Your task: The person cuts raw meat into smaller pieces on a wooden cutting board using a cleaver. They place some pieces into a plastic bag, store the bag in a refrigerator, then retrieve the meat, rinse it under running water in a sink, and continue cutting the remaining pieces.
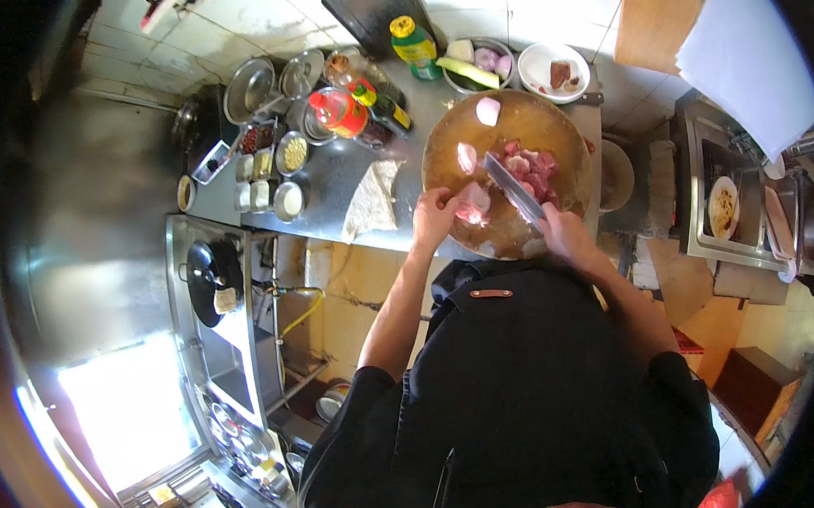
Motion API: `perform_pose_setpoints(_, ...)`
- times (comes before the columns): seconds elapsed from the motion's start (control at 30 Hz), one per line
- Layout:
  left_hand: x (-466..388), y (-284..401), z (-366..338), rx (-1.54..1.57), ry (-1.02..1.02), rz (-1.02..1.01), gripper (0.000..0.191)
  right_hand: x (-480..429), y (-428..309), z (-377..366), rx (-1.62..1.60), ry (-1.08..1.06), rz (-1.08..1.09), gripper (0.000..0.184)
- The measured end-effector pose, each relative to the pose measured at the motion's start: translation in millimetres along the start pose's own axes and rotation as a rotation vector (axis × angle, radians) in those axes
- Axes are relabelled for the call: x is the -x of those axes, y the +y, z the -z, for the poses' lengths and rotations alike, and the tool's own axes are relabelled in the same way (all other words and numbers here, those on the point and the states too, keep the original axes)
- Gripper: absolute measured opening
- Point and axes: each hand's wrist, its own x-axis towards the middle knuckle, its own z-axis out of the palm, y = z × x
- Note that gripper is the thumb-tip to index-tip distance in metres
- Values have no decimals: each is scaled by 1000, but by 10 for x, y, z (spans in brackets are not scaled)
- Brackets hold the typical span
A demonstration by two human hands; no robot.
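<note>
A round wooden chopping block (441, 133) stands at the counter's front edge. My right hand (570, 237) grips a cleaver (511, 185), its blade slanting up and left across the block. To the right of the blade lies a heap of cut raw meat (538, 168). With its fingertips, my left hand (436, 219) touches a larger piece of raw meat (473, 203) left of the blade. Above that piece sits a small pale pink chunk (467, 157). A pale, pinkish piece that may be onion (489, 111) rests near the block's far edge.
A crumpled cloth (372, 197) lies left of the block. Bottles, including a red-capped one (339, 114), and small bowls crowd the counter's left. Behind the block are a green bottle (415, 49), a metal bowl of vegetables (508, 84) and a white bowl (535, 58).
</note>
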Motion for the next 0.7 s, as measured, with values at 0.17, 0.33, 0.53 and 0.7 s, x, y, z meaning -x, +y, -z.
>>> perform_pose_setpoints(0.17, 251, -323, -276, -62, 115, -270, 33, 169, -266, 91, 63, -40, 126, 21)
perform_pose_setpoints(0.33, 193, -267, -412, -243, 105, -473, 29, 199, -436, 84, 149, -183, 102, 19)
perform_pose_setpoints(0.53, 196, -177, -457, -175, 158, -494, 32, 83, -499, -80, 208, -158, 163, 20)
perform_pose_setpoints(0.7, 135, -119, -451, -140, 193, -477, 26, -485, -627, -448, 137, 3, 379, 21)
